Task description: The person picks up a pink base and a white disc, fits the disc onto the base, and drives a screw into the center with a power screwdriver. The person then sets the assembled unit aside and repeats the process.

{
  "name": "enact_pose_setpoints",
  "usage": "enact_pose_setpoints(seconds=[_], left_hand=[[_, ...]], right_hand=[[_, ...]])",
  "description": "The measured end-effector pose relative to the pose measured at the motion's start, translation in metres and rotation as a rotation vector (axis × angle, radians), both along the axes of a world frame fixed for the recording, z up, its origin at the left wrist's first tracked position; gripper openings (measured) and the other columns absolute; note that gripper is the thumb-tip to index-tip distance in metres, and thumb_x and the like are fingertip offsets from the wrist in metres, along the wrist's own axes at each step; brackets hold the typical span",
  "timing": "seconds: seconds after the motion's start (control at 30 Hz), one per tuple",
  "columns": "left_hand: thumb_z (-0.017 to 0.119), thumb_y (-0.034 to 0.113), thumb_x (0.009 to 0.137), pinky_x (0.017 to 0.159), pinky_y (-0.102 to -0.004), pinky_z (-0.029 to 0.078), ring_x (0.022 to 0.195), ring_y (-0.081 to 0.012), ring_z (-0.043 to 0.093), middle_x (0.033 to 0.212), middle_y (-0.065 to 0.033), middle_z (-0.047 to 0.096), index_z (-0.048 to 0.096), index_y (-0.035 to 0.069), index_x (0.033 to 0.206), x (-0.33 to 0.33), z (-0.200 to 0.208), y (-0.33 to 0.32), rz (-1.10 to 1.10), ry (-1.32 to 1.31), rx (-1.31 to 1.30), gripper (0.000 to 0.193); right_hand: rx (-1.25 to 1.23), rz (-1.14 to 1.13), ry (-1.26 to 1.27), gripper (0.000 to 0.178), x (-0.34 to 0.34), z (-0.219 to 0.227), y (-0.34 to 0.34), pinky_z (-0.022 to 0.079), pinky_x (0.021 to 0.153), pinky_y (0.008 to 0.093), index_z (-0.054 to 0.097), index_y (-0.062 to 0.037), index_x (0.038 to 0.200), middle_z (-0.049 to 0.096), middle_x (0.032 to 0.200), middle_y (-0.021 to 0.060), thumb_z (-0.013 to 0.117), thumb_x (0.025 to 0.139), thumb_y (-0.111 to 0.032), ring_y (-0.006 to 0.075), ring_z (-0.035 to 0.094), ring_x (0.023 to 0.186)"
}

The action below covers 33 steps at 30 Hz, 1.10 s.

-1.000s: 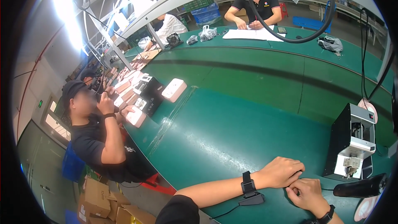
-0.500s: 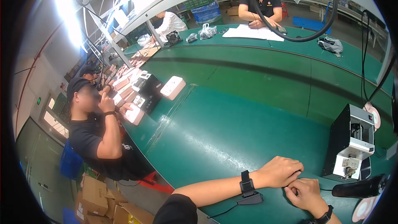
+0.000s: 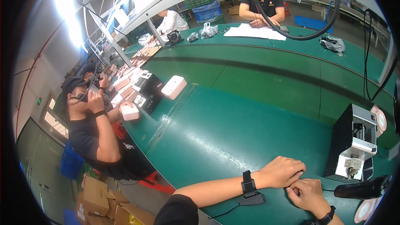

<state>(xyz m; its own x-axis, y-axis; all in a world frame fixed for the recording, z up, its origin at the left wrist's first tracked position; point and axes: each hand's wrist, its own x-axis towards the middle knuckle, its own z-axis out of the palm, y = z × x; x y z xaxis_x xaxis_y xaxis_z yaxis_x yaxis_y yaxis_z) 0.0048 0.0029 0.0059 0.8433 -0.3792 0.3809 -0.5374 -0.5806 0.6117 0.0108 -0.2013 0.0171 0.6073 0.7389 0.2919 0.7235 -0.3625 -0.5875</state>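
Observation:
My left hand (image 3: 281,172) rests on the green bench (image 3: 216,137), palm down with its fingers curled. Just below and to the right, my right hand (image 3: 306,194) is closed, its knuckles up against the left fingertips. Anything inside either hand is hidden. A dark strap with a small black module (image 3: 251,200) and a cable is on my left wrist. To the right of my hands stands a black and silver bench machine (image 3: 352,146), with a black cylindrical object (image 3: 361,187) in front of it.
White and pink reels (image 3: 378,120) sit beside the machine. At left a co-worker holds a pale box (image 3: 130,112) near another black machine (image 3: 149,92); one more white box (image 3: 174,87) lies beyond it. A black cable loop (image 3: 304,38) hangs overhead. Cardboard boxes (image 3: 93,196) stand on the floor.
The co-worker at left has leaned back, drawing the pale box left and slightly up toward the bench edge. My hands have stayed in place.

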Motion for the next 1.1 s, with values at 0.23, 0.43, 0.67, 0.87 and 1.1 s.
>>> enact_pose_setpoints(seconds=[0.23,0.43,0.67,0.87,1.1], left_hand=[[0.066,0.014,0.096,0.065,-0.0447,0.056,0.079,-0.0334,0.071,0.088,-0.0094,0.072,0.067,0.007,0.101,-0.0059,-0.0019,-0.0019,0.011,0.012,-0.022,0.008],[0.067,0.014,0.095,0.065,-0.0455,0.055,0.078,-0.0332,0.070,0.087,-0.0094,0.072,0.067,0.007,0.100,-0.0029,-0.0018,-0.0031,-0.003,-0.005,-0.016,0.008],[0.066,0.014,0.095,0.064,-0.0454,0.055,0.077,-0.0327,0.070,0.088,-0.0091,0.073,0.068,0.007,0.099,-0.0009,-0.0003,-0.0009,-0.011,0.000,-0.007,0.008],[0.067,0.014,0.094,0.063,-0.0442,0.054,0.074,-0.0323,0.070,0.086,-0.0092,0.073,0.070,0.007,0.096,0.0001,0.0031,0.0022,0.028,0.026,0.014,0.007],[0.067,0.016,0.094,0.064,-0.0452,0.054,0.073,-0.0318,0.071,0.087,-0.0099,0.074,0.072,0.007,0.099,-0.0011,0.0041,0.0001,0.082,-0.014,-0.018,0.011]], right_hand=[[0.009,-0.004,0.013,0.021,-0.0055,-0.0029,-0.0009,0.046,0.049,0.0366,0.065,-0.0132,0.069,0.061,0.057,-0.0011,0.082,0.081,-0.018,0.0221,0.062,0.051],[0.006,-0.018,0.010,0.018,-0.0049,-0.0035,-0.0016,0.046,0.049,0.0371,0.067,-0.0113,0.069,0.061,0.057,0.0008,0.081,0.079,-0.017,0.0233,0.062,0.052],[0.002,-0.018,-0.017,0.019,-0.0033,-0.0026,-0.0008,0.046,0.049,0.0376,0.067,-0.0130,0.070,0.061,0.058,-0.0004,0.081,0.082,-0.020,0.0231,0.062,0.052],[-0.003,-0.016,-0.038,0.018,-0.0024,-0.0007,0.0031,0.047,0.051,0.0382,0.069,-0.0123,0.071,0.063,0.059,0.0014,0.081,0.082,-0.020,0.0246,0.063,0.053],[0.005,-0.064,-0.027,0.017,-0.0055,-0.0015,-0.0040,0.048,0.052,0.0379,0.071,-0.0109,0.072,0.063,0.060,0.0044,0.081,0.082,-0.020,0.0257,0.064,0.055]])
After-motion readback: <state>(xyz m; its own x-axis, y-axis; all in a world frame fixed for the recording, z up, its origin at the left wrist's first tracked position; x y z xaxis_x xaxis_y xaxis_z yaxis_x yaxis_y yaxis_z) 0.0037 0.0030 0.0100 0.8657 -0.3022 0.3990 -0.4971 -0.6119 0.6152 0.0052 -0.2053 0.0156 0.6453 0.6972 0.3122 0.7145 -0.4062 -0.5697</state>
